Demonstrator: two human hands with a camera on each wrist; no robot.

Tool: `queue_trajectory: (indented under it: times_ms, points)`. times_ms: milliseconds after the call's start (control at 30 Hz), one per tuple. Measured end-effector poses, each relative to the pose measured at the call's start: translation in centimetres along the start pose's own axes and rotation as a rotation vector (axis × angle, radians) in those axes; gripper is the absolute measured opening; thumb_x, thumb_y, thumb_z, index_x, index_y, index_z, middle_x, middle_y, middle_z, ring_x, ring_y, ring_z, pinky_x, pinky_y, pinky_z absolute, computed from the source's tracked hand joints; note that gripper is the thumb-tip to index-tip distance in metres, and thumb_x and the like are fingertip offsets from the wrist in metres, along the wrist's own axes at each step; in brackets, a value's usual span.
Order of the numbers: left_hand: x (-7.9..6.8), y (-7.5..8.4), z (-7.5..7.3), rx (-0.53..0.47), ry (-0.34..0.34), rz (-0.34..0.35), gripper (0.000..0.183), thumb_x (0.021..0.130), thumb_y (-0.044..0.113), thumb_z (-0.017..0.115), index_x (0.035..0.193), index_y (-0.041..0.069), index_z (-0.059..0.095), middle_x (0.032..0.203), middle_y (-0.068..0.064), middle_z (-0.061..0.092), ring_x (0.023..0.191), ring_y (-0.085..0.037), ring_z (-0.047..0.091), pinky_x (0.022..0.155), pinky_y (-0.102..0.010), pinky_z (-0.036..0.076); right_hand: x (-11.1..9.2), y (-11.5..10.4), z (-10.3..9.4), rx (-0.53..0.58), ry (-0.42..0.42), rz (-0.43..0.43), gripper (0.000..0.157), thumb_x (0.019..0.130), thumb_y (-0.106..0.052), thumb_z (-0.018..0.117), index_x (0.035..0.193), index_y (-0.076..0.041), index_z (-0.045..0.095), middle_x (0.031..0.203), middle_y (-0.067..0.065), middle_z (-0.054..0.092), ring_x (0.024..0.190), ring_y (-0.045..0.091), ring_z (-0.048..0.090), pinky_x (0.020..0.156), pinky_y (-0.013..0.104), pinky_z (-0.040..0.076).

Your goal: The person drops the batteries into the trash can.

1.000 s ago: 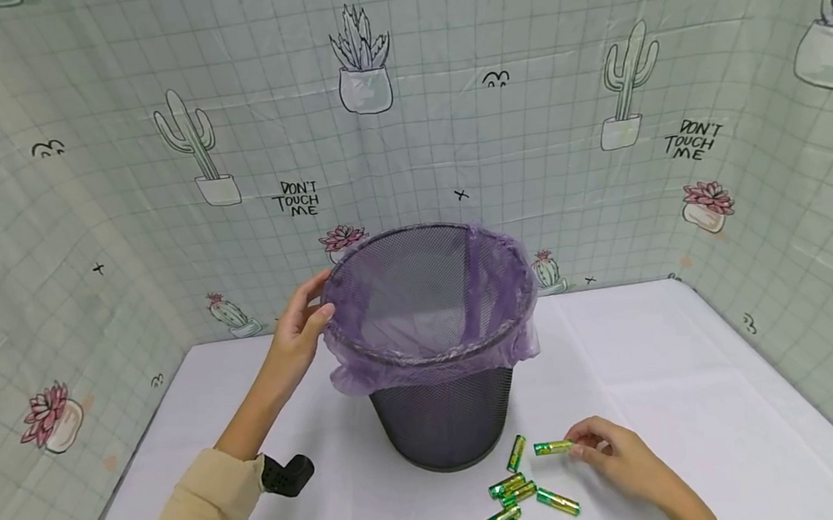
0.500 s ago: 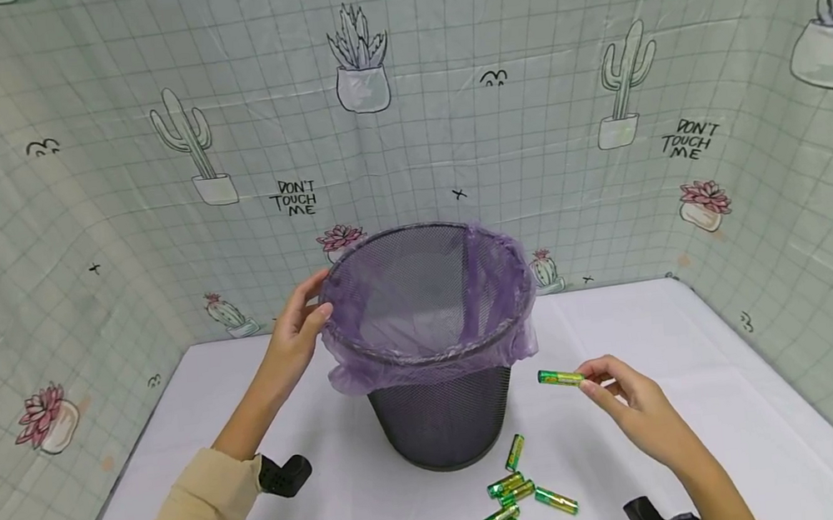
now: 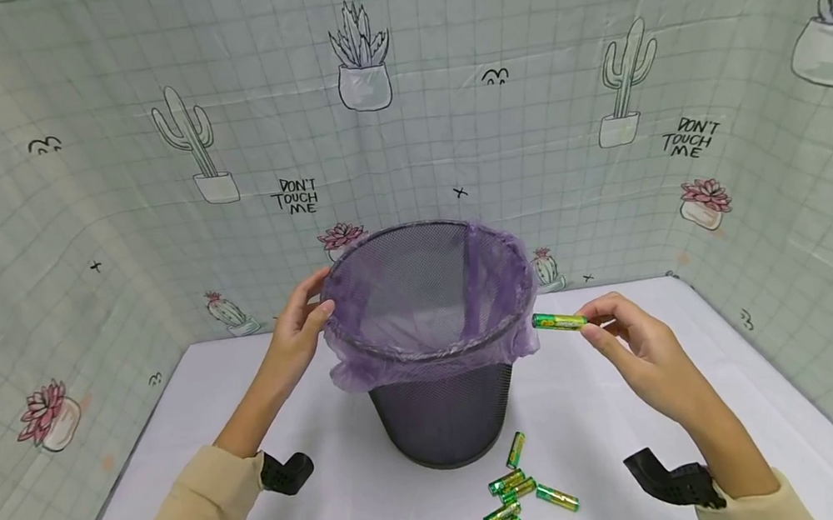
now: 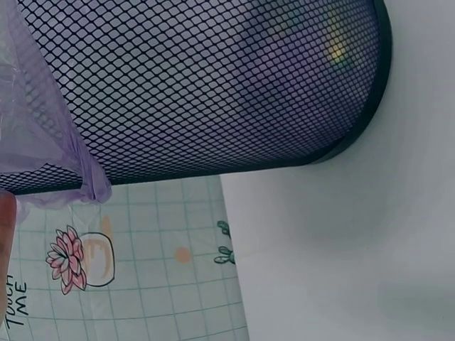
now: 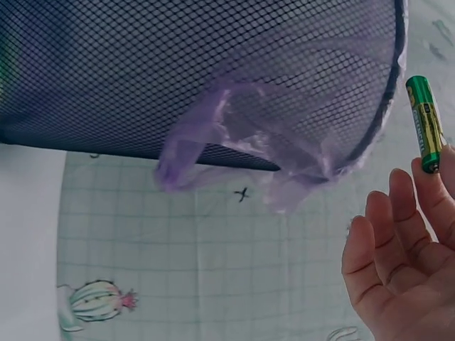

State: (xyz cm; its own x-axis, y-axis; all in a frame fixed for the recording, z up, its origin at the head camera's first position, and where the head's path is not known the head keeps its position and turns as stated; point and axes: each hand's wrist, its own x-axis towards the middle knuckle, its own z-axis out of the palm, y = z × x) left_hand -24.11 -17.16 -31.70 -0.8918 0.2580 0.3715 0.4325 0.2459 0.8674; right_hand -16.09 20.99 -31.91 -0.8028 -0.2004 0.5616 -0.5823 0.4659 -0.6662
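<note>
A black mesh wastebasket (image 3: 443, 425) stands upright on the table, lined with a thin purple bag (image 3: 363, 372) folded over its rim. At the basket's left side my left hand (image 3: 298, 326) grips the lined rim, thumb toward me and fingers behind. My right hand (image 3: 639, 351) pinches one end of a green and gold battery (image 3: 560, 321) between thumb and fingertips, just right of the rim and outside the basket. In the right wrist view the battery (image 5: 425, 124) tilts up beside the rim. Several loose batteries (image 3: 557, 497) lie on the table in front.
A white cloth covers the table (image 3: 319, 504). Around it hangs a grid-patterned curtain (image 3: 526, 149) printed with cacti. Each wrist carries a black camera mount (image 3: 674, 478). Through the mesh in the left wrist view, green and yellow patches show blurred.
My right hand has lifted the battery from the table up to about the height of the basket's rim. The left hand keeps its grip in the same place.
</note>
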Motion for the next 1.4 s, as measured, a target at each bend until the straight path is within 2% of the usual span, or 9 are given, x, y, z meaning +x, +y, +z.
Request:
queue_trajectory:
  times_ms: [233,400,600,767,900,1067,1200,1300,1400]
  points:
    - [0.1,0.1,0.1,-0.013,0.010,-0.003,0.050,0.100,0.018,0.038,0.146,0.007,0.024,0.145,-0.019,0.028,0.125,-0.036,0.038,0.102,-0.051,0.031,2.3,-1.5,-0.7,-0.112,0.003,-0.060,0.015,0.092,-0.002,0.052,0.106,-0.002,0.058,0.100,-0.010,0.056,0.088,-0.002,0.051,0.075,0.013,0.040]
    - [0.0,0.1,0.3,-0.011,0.004,-0.002,0.051,0.100,0.020,0.038,0.147,0.008,0.023,0.146,-0.019,0.026,0.126,-0.038,0.037,0.103,-0.055,0.029,3.9,-2.2,-0.9,-0.203,-0.001,-0.118,0.009,0.090,-0.006,0.057,0.099,-0.007,0.061,0.092,-0.004,0.057,0.082,0.001,0.049,0.072,0.015,0.039]
    - [0.5,0.0,0.2,-0.017,0.002,0.014,0.051,0.100,0.018,0.038,0.147,0.006,0.023,0.145,-0.019,0.026,0.125,-0.037,0.037,0.102,-0.055,0.029,5.9,-2.7,-0.4,-0.224,-0.011,-0.145,0.006,0.088,-0.009,0.061,0.094,-0.008,0.063,0.095,-0.003,0.057,0.081,0.003,0.048,0.070,0.017,0.041]
    - [0.5,-0.1,0.2,0.002,0.009,0.014,0.050,0.099,0.016,0.038,0.146,0.006,0.024,0.144,-0.019,0.029,0.124,-0.037,0.040,0.100,-0.052,0.031,6.7,-2.5,0.5,-0.230,0.000,-0.166,0.004,0.084,-0.009,0.066,0.088,-0.009,0.065,0.094,-0.003,0.058,0.081,0.009,0.049,0.068,0.021,0.042]
    - [0.2,-0.1,0.2,0.032,0.013,0.007,0.050,0.099,0.015,0.038,0.146,0.008,0.026,0.144,-0.018,0.030,0.123,-0.035,0.042,0.099,-0.044,0.035,6.9,-2.4,1.1,-0.229,-0.021,-0.158,0.005,0.084,-0.013,0.068,0.086,-0.010,0.066,0.092,-0.004,0.056,0.080,0.011,0.048,0.067,0.023,0.041]
    - [-0.1,-0.4,0.3,0.033,0.005,0.014,0.049,0.099,0.016,0.038,0.146,0.010,0.026,0.145,-0.017,0.030,0.123,-0.034,0.042,0.093,-0.020,0.036,6.6,-2.4,1.4,-0.244,-0.067,-0.136,0.004,0.084,-0.016,0.068,0.088,-0.014,0.068,0.093,-0.005,0.054,0.082,0.008,0.046,0.070,0.025,0.041]
    - [0.0,-0.5,0.1,0.030,-0.003,0.017,0.050,0.099,0.017,0.038,0.146,0.010,0.025,0.145,-0.017,0.029,0.123,-0.034,0.041,0.093,-0.019,0.035,6.7,-2.5,1.4,-0.250,-0.122,-0.132,0.007,0.084,-0.016,0.068,0.090,-0.015,0.070,0.095,-0.002,0.053,0.085,0.011,0.048,0.071,0.027,0.042]
    - [0.1,-0.4,0.0,0.029,-0.005,0.016,0.050,0.099,0.018,0.038,0.146,0.009,0.025,0.145,-0.017,0.029,0.124,-0.034,0.041,0.093,-0.018,0.036,6.7,-2.4,1.3,-0.250,-0.156,-0.116,0.016,0.085,-0.018,0.067,0.099,-0.013,0.070,0.097,-0.001,0.051,0.085,0.011,0.047,0.072,0.026,0.042]
    - [0.1,-0.4,0.0,0.019,-0.006,0.016,0.049,0.099,0.017,0.038,0.146,0.009,0.025,0.145,-0.017,0.029,0.123,-0.034,0.041,0.089,-0.014,0.035,6.5,-2.2,1.0,-0.244,-0.157,-0.105,0.027,0.085,-0.019,0.067,0.111,-0.010,0.067,0.100,-0.001,0.051,0.084,0.010,0.045,0.071,0.025,0.040]
